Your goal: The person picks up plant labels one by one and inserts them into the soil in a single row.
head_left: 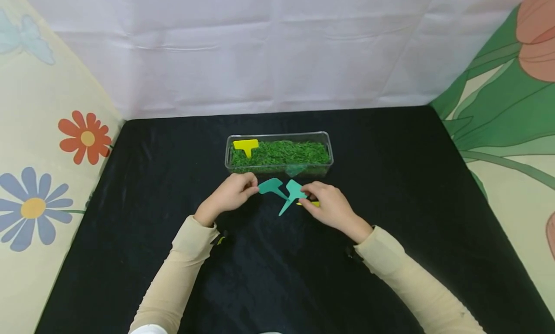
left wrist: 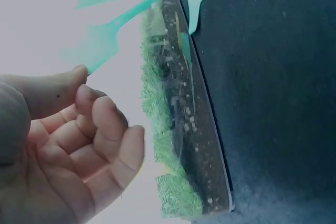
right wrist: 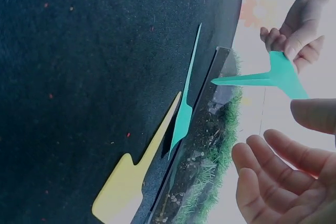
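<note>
Grass (head_left: 286, 152) in box (head_left: 320, 170), teal tag (head_left: 269, 185) in pinch of left hand (head_left: 231, 193), right hand (head_left: 331, 207) loose

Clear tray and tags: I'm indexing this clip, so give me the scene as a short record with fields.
Clear tray: holds green grass
Standing yellow tag: in the grass, toward the tray's left end
Left hand: pinches the first green tag by its wide head
Right hand: thumb and fingers apart, nothing visible in its grip
Second green tag: in front of the tray
Lying yellow tag: beside the second green tag
Surface: black cloth
</note>
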